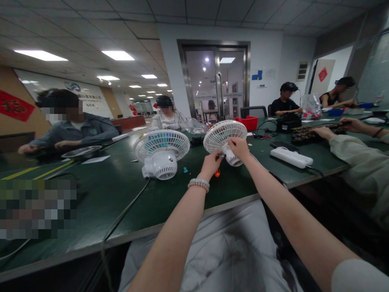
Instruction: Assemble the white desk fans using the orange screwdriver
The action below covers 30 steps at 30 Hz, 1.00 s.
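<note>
Two white fans lie on the green table with their grilles facing away. My right hand is closed on the back of the right fan, at its motor housing. My left hand pinches a small blue-green piece against the side of that housing. Just below the fan an orange object shows in part; its kind is hard to make out. To the left stands the other fan, touched by neither hand, its cable trailing over the table edge. A small blue-green plastic part lies between the fans.
On the right are a white power strip, a dark phone and a person's sleeve. Farther back stand a red bin and a clear plastic bag. Several people sit around the table.
</note>
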Tool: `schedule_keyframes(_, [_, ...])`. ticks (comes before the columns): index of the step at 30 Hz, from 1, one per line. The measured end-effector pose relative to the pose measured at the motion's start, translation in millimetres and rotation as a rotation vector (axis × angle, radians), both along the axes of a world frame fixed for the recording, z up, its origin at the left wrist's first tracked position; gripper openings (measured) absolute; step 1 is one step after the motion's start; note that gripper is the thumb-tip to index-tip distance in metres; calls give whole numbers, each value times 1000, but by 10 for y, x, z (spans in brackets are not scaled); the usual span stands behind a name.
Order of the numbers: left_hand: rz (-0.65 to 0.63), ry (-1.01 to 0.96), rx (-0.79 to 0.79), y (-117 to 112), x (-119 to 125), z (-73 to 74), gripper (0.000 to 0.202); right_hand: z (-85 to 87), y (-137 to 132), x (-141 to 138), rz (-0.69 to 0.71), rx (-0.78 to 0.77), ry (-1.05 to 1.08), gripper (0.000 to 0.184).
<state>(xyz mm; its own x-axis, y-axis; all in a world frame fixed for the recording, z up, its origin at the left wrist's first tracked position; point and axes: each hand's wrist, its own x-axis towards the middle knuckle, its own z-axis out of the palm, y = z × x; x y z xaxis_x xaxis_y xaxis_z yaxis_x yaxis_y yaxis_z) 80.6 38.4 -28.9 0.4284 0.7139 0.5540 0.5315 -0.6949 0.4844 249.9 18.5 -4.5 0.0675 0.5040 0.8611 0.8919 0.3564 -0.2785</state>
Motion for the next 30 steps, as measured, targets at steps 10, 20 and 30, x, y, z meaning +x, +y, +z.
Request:
schedule_keyframes(10, [-24, -49, -84, -13, -1, 8, 22, -7, -10, -2, 10, -16, 18, 30])
schedule_keyframes(20, [-121, -183, -281, -13, 70, -14, 26, -13, 11, 9, 13, -16, 38, 31])
schedule_keyframes(30, [-155, -275, -333, -18, 78, -22, 27, -19, 13, 14, 13, -20, 43, 32])
